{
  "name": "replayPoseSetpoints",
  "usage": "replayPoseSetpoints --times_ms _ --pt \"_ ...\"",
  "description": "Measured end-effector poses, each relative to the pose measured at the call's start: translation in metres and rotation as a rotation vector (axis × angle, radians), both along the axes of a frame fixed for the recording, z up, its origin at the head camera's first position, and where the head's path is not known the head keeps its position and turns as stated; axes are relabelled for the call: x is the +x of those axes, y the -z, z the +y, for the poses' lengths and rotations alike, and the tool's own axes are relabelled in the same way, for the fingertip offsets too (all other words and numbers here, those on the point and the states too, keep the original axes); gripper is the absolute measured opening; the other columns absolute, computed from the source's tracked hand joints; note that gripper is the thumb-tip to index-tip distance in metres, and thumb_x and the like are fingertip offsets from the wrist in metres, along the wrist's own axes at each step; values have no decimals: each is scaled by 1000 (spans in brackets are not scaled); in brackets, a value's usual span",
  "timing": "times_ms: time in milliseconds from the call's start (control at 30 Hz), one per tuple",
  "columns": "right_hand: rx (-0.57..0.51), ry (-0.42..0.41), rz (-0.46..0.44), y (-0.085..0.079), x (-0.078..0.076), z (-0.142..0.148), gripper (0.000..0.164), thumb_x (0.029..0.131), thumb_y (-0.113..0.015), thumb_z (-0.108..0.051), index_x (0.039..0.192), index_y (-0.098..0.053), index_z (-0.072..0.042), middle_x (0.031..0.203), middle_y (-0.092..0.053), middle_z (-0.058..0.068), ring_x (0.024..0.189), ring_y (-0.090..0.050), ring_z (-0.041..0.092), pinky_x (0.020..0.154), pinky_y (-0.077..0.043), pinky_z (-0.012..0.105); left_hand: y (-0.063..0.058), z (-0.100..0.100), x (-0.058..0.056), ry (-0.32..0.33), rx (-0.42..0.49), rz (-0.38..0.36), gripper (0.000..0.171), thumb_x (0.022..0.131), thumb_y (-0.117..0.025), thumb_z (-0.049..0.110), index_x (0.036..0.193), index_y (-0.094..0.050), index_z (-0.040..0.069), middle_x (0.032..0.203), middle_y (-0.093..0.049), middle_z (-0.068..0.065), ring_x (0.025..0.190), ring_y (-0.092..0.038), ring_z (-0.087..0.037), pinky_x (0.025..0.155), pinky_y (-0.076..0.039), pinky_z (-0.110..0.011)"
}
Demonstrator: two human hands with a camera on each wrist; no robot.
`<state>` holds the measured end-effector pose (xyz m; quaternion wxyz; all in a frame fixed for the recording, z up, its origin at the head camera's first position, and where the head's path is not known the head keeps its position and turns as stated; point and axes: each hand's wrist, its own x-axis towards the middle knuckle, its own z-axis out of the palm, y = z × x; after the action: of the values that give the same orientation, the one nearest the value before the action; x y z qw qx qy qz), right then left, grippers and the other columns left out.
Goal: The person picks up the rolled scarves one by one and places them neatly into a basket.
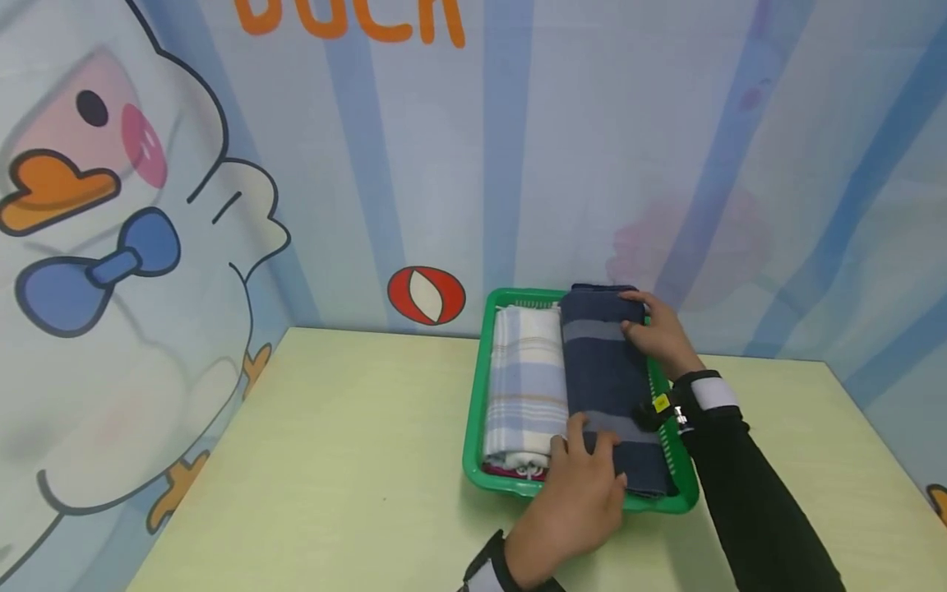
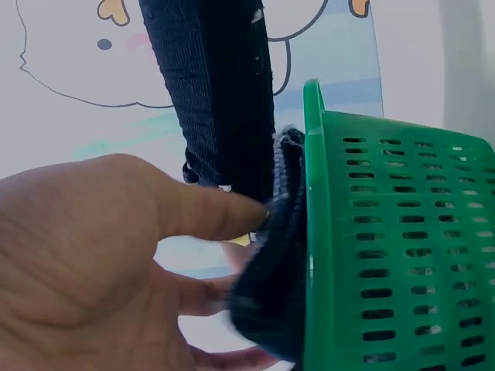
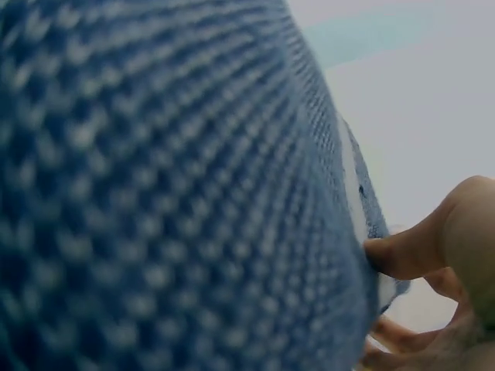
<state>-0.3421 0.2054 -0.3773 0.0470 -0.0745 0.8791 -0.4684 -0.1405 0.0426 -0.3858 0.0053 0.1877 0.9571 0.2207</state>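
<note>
A folded navy towel (image 1: 599, 362) with paler bands lies along the right side of a green basket (image 1: 473, 427). My right hand (image 1: 662, 333) is at its far right corner, thumb and index finger apart on the cloth. In the right wrist view the thumb (image 3: 394, 255) touches the towel edge, and towel fabric (image 3: 170, 193) fills much of the picture. At the near end, my left hand (image 1: 573, 493) rests spread fingers on the towel. The left wrist view has its thumb (image 2: 216, 212) against the towel's blurred end (image 2: 271, 294), beside the basket rim.
A folded white-and-blue plaid towel (image 1: 527, 378) sits in the basket's left side, with something dark pink (image 1: 510, 471) under its near end. The basket stands on a pale yellow table (image 1: 333, 444), near a cartoon-printed backdrop (image 1: 459, 164).
</note>
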Motion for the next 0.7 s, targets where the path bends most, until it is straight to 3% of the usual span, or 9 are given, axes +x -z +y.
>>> replayPoseSetpoints --times_ms 67,100,133,167,233,333,467,567,700 --pt "84 14 58 -1 -2 -2 56 95 -47 -5 150 -37 -9 130 -49 35 75 -58 35 56 -37 33 0 1 1 -13 -43 32 39 99 -55 32 132 -52 12 143 -37 -18 121 -39 -35 89 -43 -32" --pt "122 13 89 -1 -2 -2 55 94 -48 -5 148 -39 -9 120 -54 33 60 -49 30 51 -35 32 0 1 2 -24 -59 44 40 98 -55 35 132 -53 14 142 -38 -17 124 -37 -35 90 -43 -33" --pt "158 10 120 -2 -3 -2 53 94 -48 -4 146 -42 -8 115 -55 33 59 -47 30 52 -35 33 0 2 3 -35 -69 53 41 98 -56 37 132 -54 14 142 -38 -17 124 -36 -34 91 -43 -35" --pt "186 4 141 -3 -3 -3 52 93 -49 -4 145 -44 -7 113 -55 32 61 -49 31 53 -36 34 0 2 4 -41 -76 60 41 97 -57 37 131 -54 15 142 -39 -16 125 -35 -33 92 -43 -36" --pt "237 -14 179 -4 -3 -4 49 93 -50 -4 143 -47 -5 116 -54 34 96 -58 42 58 -39 40 0 3 5 -48 -90 65 42 97 -56 40 131 -54 17 142 -38 -15 128 -33 -31 94 -42 -37" --pt "290 -44 225 -8 -1 -7 46 94 -51 -5 140 -50 -1 150 -27 34 139 -25 53 82 -42 55 1 4 6 -43 -109 63 43 97 -55 42 132 -53 17 143 -37 -14 131 -31 -29 95 -42 -36" --pt "372 -109 308 -10 -2 -14 43 95 -53 -9 137 -53 -3 151 -29 32 139 -26 52 110 -20 69 2 5 5 -32 -129 54 44 98 -54 44 133 -53 17 143 -35 -13 131 -30 -28 96 -41 -35" --pt "459 -195 358 -10 -3 -20 40 98 -54 -17 138 -55 -9 151 -32 28 140 -25 51 112 -13 70 2 7 5 -31 -150 34 48 97 -53 47 135 -52 17 146 -34 -13 134 -30 -29 100 -40 -38" --pt "523 -304 326 -9 -4 -24 43 101 -51 -26 142 -51 -13 155 -31 24 143 -16 54 111 -14 73 3 10 3 -31 -163 -2 53 97 -50 51 139 -50 19 149 -32 -13 136 -29 -31 102 -41 -40"
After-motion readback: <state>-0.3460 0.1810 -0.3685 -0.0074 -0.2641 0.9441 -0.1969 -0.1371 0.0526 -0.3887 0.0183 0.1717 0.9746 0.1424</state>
